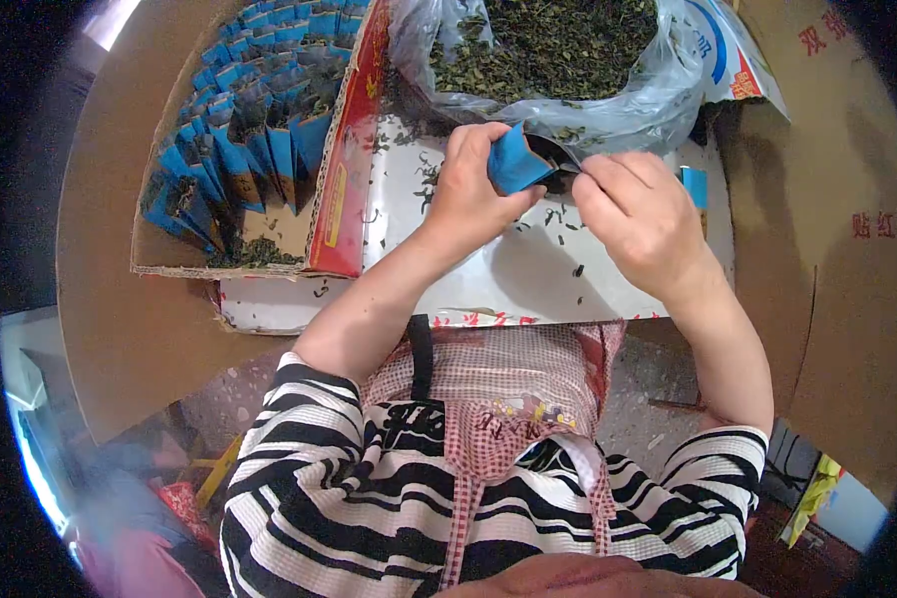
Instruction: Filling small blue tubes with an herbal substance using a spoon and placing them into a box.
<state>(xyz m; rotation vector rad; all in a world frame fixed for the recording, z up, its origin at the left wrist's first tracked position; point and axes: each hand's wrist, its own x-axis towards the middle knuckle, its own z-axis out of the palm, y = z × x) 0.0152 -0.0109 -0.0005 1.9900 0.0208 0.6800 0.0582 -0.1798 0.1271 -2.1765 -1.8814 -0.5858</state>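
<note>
My left hand (475,176) grips a small blue paper packet (516,163), tilted with its mouth towards the right. The fingers of my right hand (639,217) pinch a thin, dark metallic-looking piece, perhaps a scoop (560,153), at the packet's mouth; its full shape is hidden. Just beyond both hands lies a clear plastic bag (628,116) holding dried, dark green leaves (568,48). Beneath them a white board (493,276) carries scattered leaf bits.
At the left, a cardboard box (336,202) with a red side holds rows of upright blue packets (269,97) filled with leaves, and loose leaves in its near corner. Another blue packet (694,187) lies right of my right hand. Brown cardboard (830,314) surrounds the board.
</note>
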